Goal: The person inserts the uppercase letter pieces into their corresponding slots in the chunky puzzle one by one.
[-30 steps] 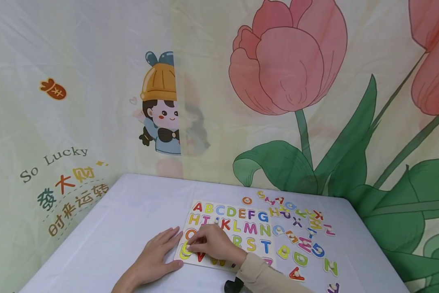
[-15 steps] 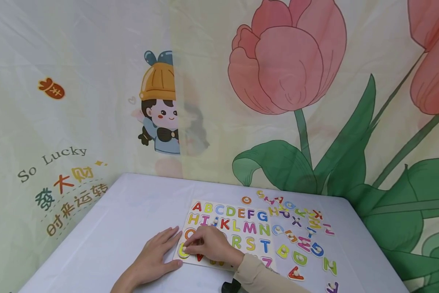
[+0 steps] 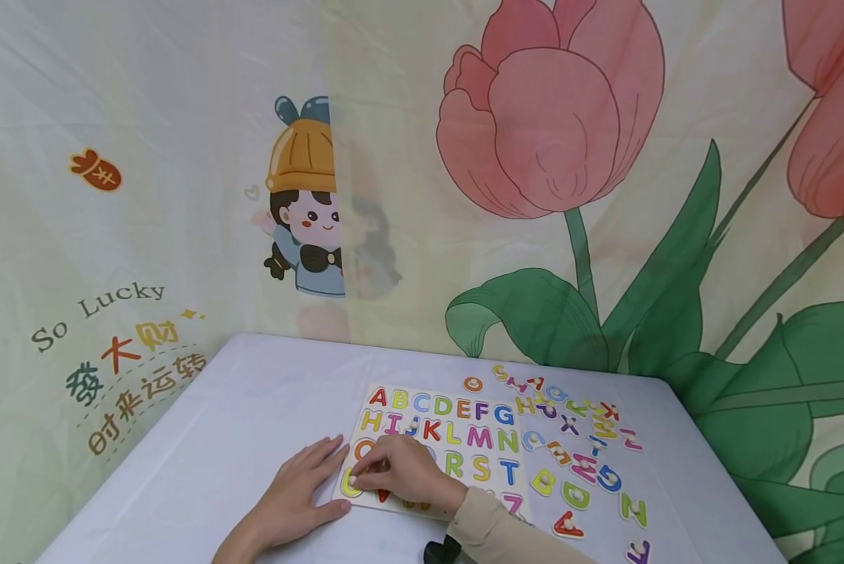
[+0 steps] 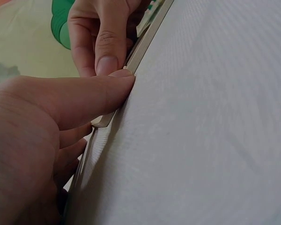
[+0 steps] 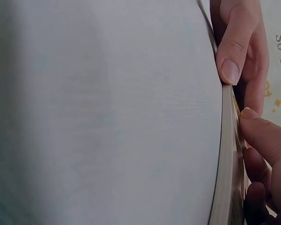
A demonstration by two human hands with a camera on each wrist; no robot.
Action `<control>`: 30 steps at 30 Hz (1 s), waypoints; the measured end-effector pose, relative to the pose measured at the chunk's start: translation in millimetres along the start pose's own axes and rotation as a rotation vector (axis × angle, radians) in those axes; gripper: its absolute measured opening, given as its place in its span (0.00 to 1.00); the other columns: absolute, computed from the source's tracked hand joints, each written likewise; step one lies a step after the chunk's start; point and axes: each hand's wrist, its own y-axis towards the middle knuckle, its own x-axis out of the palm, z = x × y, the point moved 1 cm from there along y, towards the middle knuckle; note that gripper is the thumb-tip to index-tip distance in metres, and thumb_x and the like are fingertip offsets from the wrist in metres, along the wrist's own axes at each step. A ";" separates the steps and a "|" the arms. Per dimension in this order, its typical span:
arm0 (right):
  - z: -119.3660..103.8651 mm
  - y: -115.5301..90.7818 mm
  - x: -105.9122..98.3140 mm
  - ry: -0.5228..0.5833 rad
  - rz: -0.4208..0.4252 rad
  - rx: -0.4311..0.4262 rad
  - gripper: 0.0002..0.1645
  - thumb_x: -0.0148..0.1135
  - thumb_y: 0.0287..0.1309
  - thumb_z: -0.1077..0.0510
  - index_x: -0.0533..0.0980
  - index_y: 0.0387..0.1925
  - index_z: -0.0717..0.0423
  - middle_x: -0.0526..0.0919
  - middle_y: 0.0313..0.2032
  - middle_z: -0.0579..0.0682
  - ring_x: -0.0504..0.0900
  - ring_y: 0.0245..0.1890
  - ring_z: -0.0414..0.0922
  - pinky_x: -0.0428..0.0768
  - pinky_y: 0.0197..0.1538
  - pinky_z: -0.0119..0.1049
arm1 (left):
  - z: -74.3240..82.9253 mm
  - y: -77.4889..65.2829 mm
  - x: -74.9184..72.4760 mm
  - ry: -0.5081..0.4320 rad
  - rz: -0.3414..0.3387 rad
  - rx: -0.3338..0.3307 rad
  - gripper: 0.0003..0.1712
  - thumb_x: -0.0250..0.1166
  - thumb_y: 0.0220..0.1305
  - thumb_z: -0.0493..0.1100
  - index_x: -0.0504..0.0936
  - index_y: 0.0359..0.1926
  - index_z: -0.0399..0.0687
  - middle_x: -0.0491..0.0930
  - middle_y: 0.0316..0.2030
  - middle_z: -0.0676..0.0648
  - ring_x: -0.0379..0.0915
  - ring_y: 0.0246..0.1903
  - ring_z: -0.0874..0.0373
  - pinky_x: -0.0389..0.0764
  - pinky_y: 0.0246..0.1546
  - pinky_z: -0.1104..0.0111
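Observation:
A white alphabet puzzle board (image 3: 467, 452) with coloured letters lies on the table. At its near left corner, my right hand (image 3: 409, 471) pinches a yellow letter U puzzle piece (image 3: 350, 489) between thumb and fingers. The piece sits at the U place in the bottom row. My left hand (image 3: 291, 487) rests palm down beside the board's left side, fingers extended. In the left wrist view its thumb (image 4: 96, 96) lies along the board's edge (image 4: 147, 49). My right hand covers part of the lower rows.
Loose letter pieces lie scattered right of the board, among them a red A (image 3: 568, 524), a green D (image 3: 575, 495) and a green N (image 3: 633, 511). An orange O (image 3: 473, 385) lies behind the board. A printed curtain (image 3: 394, 157) hangs behind the white table (image 3: 288, 384).
My right hand has moved slightly left, bringing the yellow U from overlapping its place askew to lined up over it. My left hand has stayed put.

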 end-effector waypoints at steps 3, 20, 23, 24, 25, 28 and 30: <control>0.9 1.5 1.6 0.004 -0.004 -0.002 0.07 0.78 0.62 0.45 0.92 0.42 0.35 0.80 0.29 0.28 0.70 0.28 0.28 0.68 0.32 0.25 | -0.5 -0.2 -0.9 -0.005 -0.007 -0.009 0.49 0.69 0.66 0.68 0.70 0.79 0.49 0.64 0.80 0.45 0.55 0.80 0.39 0.59 0.74 0.34; 15.9 -4.0 -23.6 0.114 -0.035 -0.012 0.12 0.74 0.67 0.51 0.91 0.50 0.44 0.83 0.34 0.30 0.76 0.32 0.30 0.76 0.35 0.25 | -2.5 -1.7 1.9 -0.008 -0.012 -0.018 0.49 0.68 0.66 0.70 0.71 0.78 0.47 0.64 0.80 0.44 0.56 0.79 0.39 0.59 0.73 0.34; 29.5 -9.4 -51.7 0.081 0.038 0.046 0.13 0.75 0.67 0.50 0.90 0.51 0.45 0.84 0.36 0.32 0.78 0.34 0.34 0.77 0.36 0.27 | -1.6 0.1 2.6 -0.010 -0.019 -0.035 0.50 0.69 0.65 0.70 0.70 0.79 0.49 0.63 0.80 0.45 0.55 0.80 0.39 0.58 0.75 0.35; 35.3 -11.1 -62.1 0.071 0.068 0.068 0.14 0.75 0.67 0.51 0.90 0.51 0.46 0.84 0.37 0.34 0.78 0.34 0.36 0.78 0.36 0.27 | -1.1 0.6 2.6 -0.013 -0.020 -0.042 0.50 0.69 0.64 0.70 0.70 0.79 0.49 0.63 0.80 0.46 0.54 0.80 0.40 0.58 0.75 0.35; 41.4 -13.2 -72.5 0.068 0.102 0.095 0.14 0.75 0.66 0.51 0.90 0.51 0.48 0.85 0.37 0.36 0.79 0.35 0.37 0.78 0.36 0.29 | -0.6 1.1 2.4 -0.015 -0.021 -0.048 0.50 0.69 0.64 0.70 0.70 0.79 0.49 0.63 0.81 0.46 0.54 0.80 0.40 0.57 0.76 0.36; 61.9 -18.2 -100.4 0.034 0.221 0.180 0.14 0.75 0.66 0.53 0.90 0.51 0.50 0.85 0.39 0.41 0.80 0.36 0.41 0.80 0.36 0.31 | 0.5 1.5 1.7 -0.028 -0.024 -0.065 0.51 0.70 0.63 0.69 0.70 0.79 0.50 0.62 0.81 0.47 0.53 0.81 0.41 0.56 0.76 0.36; 75.6 -20.5 -113.4 0.020 0.307 0.252 0.13 0.75 0.66 0.55 0.90 0.51 0.51 0.86 0.40 0.43 0.80 0.36 0.41 0.81 0.36 0.31 | 0.8 1.0 0.9 -0.026 -0.023 -0.067 0.51 0.71 0.63 0.69 0.71 0.79 0.50 0.63 0.81 0.47 0.53 0.81 0.41 0.56 0.76 0.36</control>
